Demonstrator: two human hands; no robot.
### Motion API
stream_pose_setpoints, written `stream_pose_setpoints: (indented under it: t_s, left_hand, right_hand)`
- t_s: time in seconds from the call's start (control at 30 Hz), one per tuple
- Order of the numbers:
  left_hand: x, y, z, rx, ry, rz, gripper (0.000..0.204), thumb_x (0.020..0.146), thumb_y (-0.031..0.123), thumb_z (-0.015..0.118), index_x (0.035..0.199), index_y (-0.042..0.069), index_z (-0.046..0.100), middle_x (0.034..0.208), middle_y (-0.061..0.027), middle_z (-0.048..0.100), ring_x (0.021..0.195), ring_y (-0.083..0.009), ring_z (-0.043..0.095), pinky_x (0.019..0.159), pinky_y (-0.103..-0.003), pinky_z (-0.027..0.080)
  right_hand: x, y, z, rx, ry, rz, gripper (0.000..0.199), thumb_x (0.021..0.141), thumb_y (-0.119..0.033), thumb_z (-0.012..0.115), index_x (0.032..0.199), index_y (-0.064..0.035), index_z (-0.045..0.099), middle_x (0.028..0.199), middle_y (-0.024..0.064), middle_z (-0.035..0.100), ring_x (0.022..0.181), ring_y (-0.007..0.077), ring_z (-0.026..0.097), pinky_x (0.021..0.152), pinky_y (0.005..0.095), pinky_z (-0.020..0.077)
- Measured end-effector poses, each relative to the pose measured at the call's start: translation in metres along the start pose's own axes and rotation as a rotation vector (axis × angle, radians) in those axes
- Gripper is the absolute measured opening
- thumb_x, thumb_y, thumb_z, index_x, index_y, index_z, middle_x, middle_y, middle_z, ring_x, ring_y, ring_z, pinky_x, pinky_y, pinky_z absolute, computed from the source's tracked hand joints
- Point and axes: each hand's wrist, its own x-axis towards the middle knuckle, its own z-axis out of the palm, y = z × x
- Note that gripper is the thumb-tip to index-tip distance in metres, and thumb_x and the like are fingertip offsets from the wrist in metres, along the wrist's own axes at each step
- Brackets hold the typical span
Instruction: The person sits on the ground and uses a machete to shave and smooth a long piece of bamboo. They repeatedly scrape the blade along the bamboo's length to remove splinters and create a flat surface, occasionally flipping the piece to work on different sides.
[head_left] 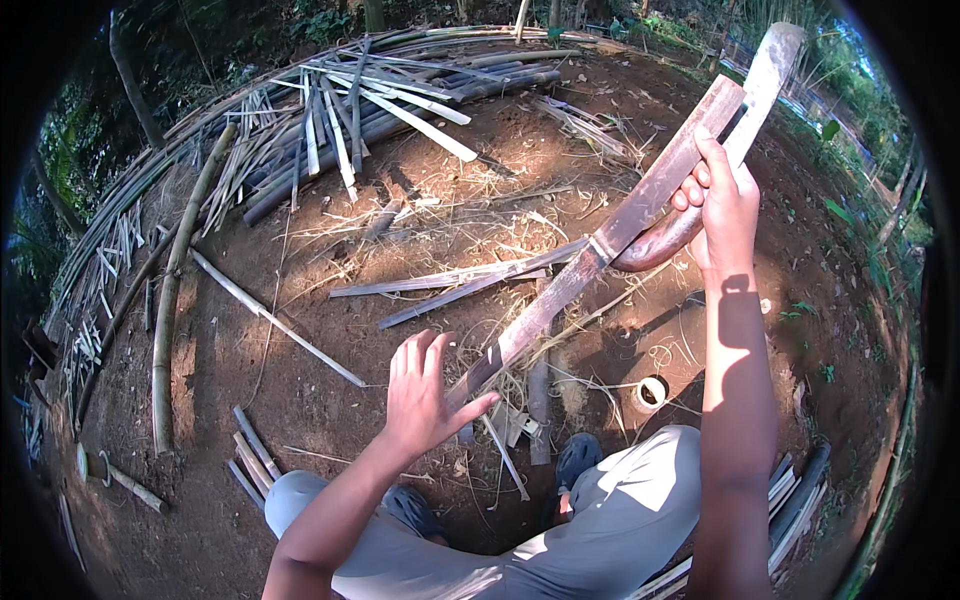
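Note:
My right hand (725, 205) is wrapped around a machete (655, 248) with a curved dark wooden handle, its broad pale blade pointing up and away. My thumb lies against a long split bamboo strip (650, 200), which slants beside the machete down toward my knees. A node ring crosses the strip near the handle's end. My left hand (422, 398) is open, fingers apart and thumb stretched out, next to the strip's lower end. Whether the thumb touches the strip I cannot tell.
Split bamboo pieces (455, 280) lie on the brown soil ahead. Farther off is a large pile of bamboo poles and pale strips (415, 118). One long pole (180, 300) lies at the left. A short upright bamboo tube (650, 393) stands near my right knee, with more strips (795, 505) beside it.

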Motion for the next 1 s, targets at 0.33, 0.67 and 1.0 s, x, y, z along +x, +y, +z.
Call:
stream_pose_setpoints:
  t_s: [0.33,0.67,1.0]
  left_hand:
    - [-0.008,-0.008,0.007,-0.571,-0.605,-0.429,0.033,0.087,0.030,0.071,0.089,-0.003,0.067,0.064,-0.0131,0.061,0.057,-0.0167,0.056,0.057,-0.036,0.046]
    - [-0.011,-0.011,0.000,-0.666,-0.702,-0.582,0.033,0.087,0.031,0.070,0.095,-0.001,0.067,0.059,-0.0083,0.057,0.048,-0.0153,0.052,0.048,-0.033,0.042]
    - [-0.006,0.003,-0.001,-0.945,-0.582,-1.032,0.021,0.095,0.025,0.057,0.092,0.004,0.057,0.057,0.0028,0.046,0.042,-0.0082,0.039,0.038,-0.027,0.032]
  right_hand:
    - [0.027,0.070,-0.056,0.038,0.171,0.259,0.029,0.091,-0.030,0.072,0.090,-0.0086,0.053,0.063,-0.0075,0.037,0.052,0.0050,0.038,0.047,0.0250,0.0360]
    - [0.020,0.164,-0.101,-0.029,0.245,0.628,0.049,0.084,-0.038,0.077,0.096,0.0044,0.056,0.060,-0.0025,0.040,0.050,0.0095,0.043,0.047,0.0264,0.0399]
    - [-0.058,0.118,-0.019,-1.144,-0.657,0.005,0.027,0.099,-0.028,0.054,0.096,-0.0016,0.058,0.062,0.0139,0.060,0.055,0.0305,0.062,0.053,0.0437,0.0468]
